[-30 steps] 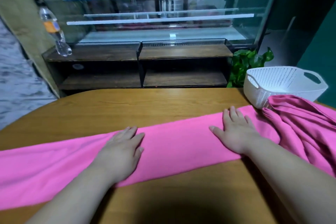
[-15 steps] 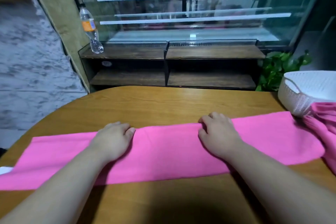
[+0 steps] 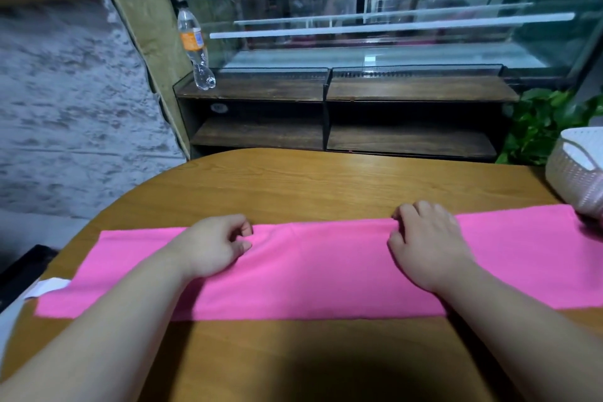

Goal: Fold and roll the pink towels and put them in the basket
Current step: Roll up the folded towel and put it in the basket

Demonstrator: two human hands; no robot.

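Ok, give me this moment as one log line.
step: fold; pink towel: flat strip on table; left hand: grips far edge; right hand: grips far edge; basket: far right

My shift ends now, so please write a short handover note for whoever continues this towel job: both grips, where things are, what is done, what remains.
The left grip pinches the far edge of the towel, fingers curled; the right grip does the same further right.
The towel lies flat on the table as one long folded strip.
The basket stands at the table's right end, mostly out of frame; its inside cannot be seen.
Done: the lengthwise fold.
Left: roll this towel and put it in the basket.
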